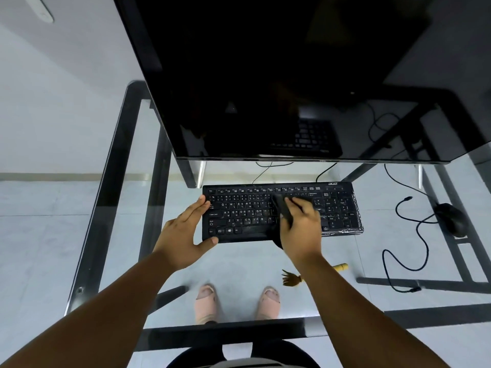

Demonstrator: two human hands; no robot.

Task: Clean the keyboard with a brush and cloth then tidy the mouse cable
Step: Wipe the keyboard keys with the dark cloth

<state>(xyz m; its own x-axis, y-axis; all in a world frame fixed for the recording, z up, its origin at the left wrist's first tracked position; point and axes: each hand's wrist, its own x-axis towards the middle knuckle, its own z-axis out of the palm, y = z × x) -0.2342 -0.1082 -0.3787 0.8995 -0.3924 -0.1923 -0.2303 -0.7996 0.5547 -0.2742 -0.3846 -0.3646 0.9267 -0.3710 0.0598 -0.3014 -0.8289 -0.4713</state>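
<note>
The right hand [300, 224] has its fingers curled round a dark cloth [283, 211], pressing it on the middle keys of the keyboard [239, 211]. The left hand [186, 229], fingers straight, steadies the keyboard's left end. The brush [292, 278] lies toward the tabletop's front edge, so brushing looks finished; the mouse [451, 217] cable [406, 251] sprawls loose by the right edge, untidied

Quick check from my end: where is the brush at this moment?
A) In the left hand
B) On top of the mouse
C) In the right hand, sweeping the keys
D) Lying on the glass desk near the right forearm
D: the brush lies on the glass desk, partly hidden by the forearm, while the right hand presses a dark cloth on the keyboard and the left hand steadies its left end.
</note>
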